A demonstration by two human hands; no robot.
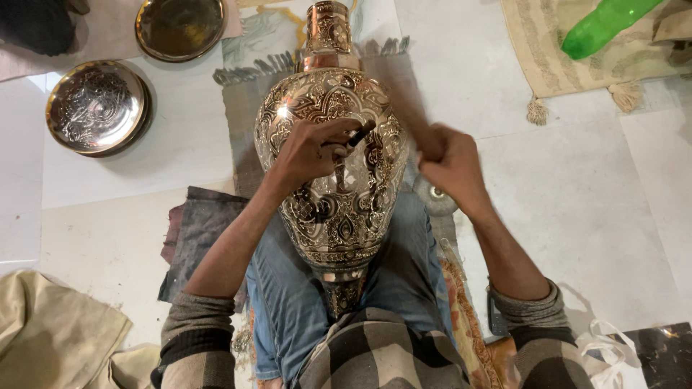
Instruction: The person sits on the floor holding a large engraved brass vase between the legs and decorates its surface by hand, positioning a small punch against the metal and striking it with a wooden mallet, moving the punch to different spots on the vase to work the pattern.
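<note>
One engraved metal vase (333, 144), centre frame. Two round metal dishes: an embossed bowl (97, 106) and a plainer plate (180, 27) (both upper left). One green plastic bottle (602, 25), upper right. Two hands: left hand (313, 150), right hand (447, 160). One dark tool (359, 136).

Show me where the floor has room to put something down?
Bare pale floor lies right of the right hand, below the fringed mat. Another patch sits under the engraved plate. Around the vase it's crowded.
</note>
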